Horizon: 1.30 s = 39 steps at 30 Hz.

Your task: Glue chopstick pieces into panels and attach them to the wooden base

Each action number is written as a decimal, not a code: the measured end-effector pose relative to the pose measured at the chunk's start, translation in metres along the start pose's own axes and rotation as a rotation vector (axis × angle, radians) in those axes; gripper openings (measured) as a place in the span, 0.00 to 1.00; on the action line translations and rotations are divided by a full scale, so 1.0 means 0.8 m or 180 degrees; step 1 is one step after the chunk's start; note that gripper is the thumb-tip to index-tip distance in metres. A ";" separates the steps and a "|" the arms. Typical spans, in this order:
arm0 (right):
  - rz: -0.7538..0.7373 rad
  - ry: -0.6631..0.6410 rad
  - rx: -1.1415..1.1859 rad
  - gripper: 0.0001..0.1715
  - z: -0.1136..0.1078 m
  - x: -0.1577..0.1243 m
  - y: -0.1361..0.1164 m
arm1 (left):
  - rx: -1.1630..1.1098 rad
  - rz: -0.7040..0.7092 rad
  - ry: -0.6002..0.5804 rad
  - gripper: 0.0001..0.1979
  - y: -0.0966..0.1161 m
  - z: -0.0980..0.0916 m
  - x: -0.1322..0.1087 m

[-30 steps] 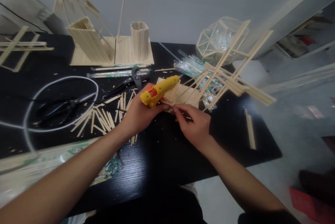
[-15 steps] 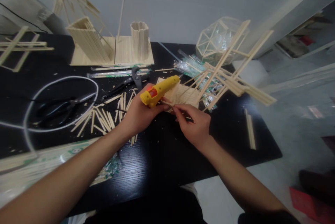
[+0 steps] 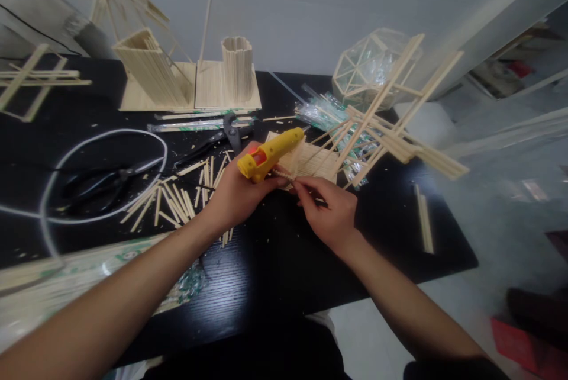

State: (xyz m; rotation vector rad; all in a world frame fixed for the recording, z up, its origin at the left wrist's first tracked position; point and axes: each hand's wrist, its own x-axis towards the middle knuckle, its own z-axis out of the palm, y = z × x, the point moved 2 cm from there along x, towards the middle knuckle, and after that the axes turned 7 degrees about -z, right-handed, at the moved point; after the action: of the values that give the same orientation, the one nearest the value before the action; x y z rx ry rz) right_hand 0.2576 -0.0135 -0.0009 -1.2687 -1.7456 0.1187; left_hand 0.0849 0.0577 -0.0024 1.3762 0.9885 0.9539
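Note:
My left hand (image 3: 237, 187) is wrapped round a yellow glue gun (image 3: 280, 144), whose nozzle points up and to the right. Its thumb and fingertips also touch the near edge of a small stick piece (image 3: 283, 176). My right hand (image 3: 331, 211) is closed in a pinch at that same edge, and what lies between its fingertips is too small to make out. Just beyond both hands is a flat panel of pale wooden sticks (image 3: 322, 161). A frame of longer sticks (image 3: 377, 110) rises from the panel's right side.
Short cut sticks (image 3: 173, 202) lie left of my hands, with black pliers (image 3: 231, 131) behind them. A white cable (image 3: 166, 152) loops at the left. Stick towers (image 3: 237, 69) stand at the back. Wrapped sticks (image 3: 89, 264) lie at the front left, loose sticks (image 3: 425, 220) at the right.

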 end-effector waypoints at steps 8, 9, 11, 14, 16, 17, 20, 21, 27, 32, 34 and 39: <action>-0.0021 0.0037 0.0046 0.05 -0.001 0.000 -0.001 | 0.0040 0.0042 -0.0029 0.16 0.000 -0.001 0.000; 0.0000 0.0031 0.0050 0.06 0.000 0.000 -0.001 | 0.0027 0.0049 -0.0024 0.16 0.000 -0.001 0.000; 0.0067 0.0011 0.0056 0.06 0.000 0.000 -0.001 | 0.0008 0.0071 -0.0010 0.16 0.001 0.000 0.000; 0.0120 0.0000 0.0061 0.06 0.000 -0.001 0.000 | -0.0004 0.0062 -0.0006 0.17 0.001 0.000 0.000; 0.0068 0.0016 0.0055 0.06 0.000 -0.001 0.000 | -0.0020 0.0040 -0.0006 0.17 0.001 0.000 0.000; 0.0031 0.0023 0.0052 0.06 0.000 -0.001 0.000 | -0.0019 0.0033 0.0000 0.17 0.000 0.000 0.000; -0.0034 0.0015 0.0046 0.06 0.000 0.000 0.001 | 0.0017 0.0028 0.0024 0.16 -0.001 -0.001 -0.001; -0.0043 0.0010 0.0045 0.06 0.000 0.000 0.001 | 0.0026 0.0031 0.0029 0.16 -0.002 -0.001 0.000; -0.0026 0.0016 0.0045 0.05 0.000 -0.001 0.000 | 0.0014 0.0034 0.0014 0.17 -0.001 -0.001 0.000; -0.0026 0.0011 0.0007 0.06 -0.001 0.001 -0.001 | 0.0011 0.0040 0.0015 0.17 0.003 0.000 -0.001; 0.0013 0.0025 0.0001 0.06 -0.001 0.001 -0.001 | 0.0029 0.0026 0.0027 0.16 0.003 0.000 -0.001; 0.0019 0.0003 0.0035 0.06 0.000 0.001 0.000 | 0.0005 -0.0006 -0.0013 0.17 0.000 -0.001 -0.001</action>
State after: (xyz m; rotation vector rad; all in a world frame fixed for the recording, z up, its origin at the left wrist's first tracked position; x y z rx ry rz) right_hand 0.2575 -0.0133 -0.0004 -1.2659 -1.7381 0.1311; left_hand 0.0841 0.0574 -0.0024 1.3777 0.9876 0.9488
